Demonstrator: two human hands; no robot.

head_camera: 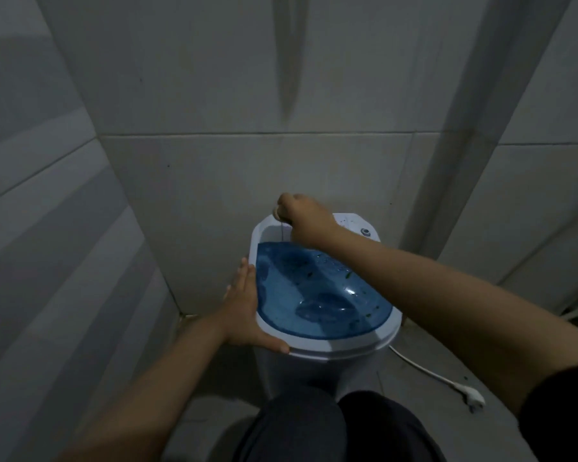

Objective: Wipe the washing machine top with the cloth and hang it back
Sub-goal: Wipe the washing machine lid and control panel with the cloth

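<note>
A small white washing machine (347, 348) with a blue see-through lid (314, 288) stands against the tiled wall. Wet spots and small dark specks lie on the lid. My left hand (244, 308) cups the machine's left rim, fingers along the side and thumb under the front edge. My right hand (304, 218) is a fist over the back rim. A small pale bit of the cloth (276, 212) peeks out of the fist, and a thin strand or drip hangs below it. The rest of the cloth is hidden in the fist.
A control knob (366, 232) sits on the back right of the top. A white cable (421, 368) and its plug (471, 396) lie on the floor to the right. Tiled walls close in on the left and behind. My dark-clothed knees (314, 425) are just in front of the machine.
</note>
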